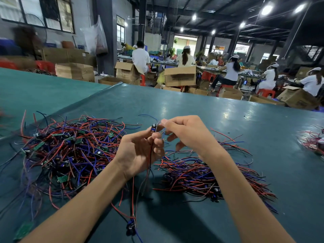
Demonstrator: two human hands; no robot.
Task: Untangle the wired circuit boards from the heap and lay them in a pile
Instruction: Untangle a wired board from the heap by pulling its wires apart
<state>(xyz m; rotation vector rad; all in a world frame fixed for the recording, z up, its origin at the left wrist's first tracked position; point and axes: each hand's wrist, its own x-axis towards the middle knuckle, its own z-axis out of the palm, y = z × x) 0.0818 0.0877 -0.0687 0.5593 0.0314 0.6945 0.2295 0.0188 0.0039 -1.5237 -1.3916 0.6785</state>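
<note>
A tangled heap (pixel 70 148) of small green circuit boards with red, blue and black wires lies on the left of the green table (pixel 228 120). A tidier pile (pixel 206 174) of wired boards lies to the right, partly under my right forearm. My left hand (pixel 140 151) grips one small board (pixel 154 128) with a dark capacitor, held above the table between heap and pile; its wires hang down past the palm. My right hand (pixel 185 132) pinches thin wires beside that board. Another board (pixel 131 227) dangles low between my forearms.
A smaller wire bundle (pixel 313 141) lies at the table's right edge. A loose green board (pixel 23 230) sits at the near left. Beyond the table stand cardboard boxes (pixel 180 76), red stools and several seated people working at benches.
</note>
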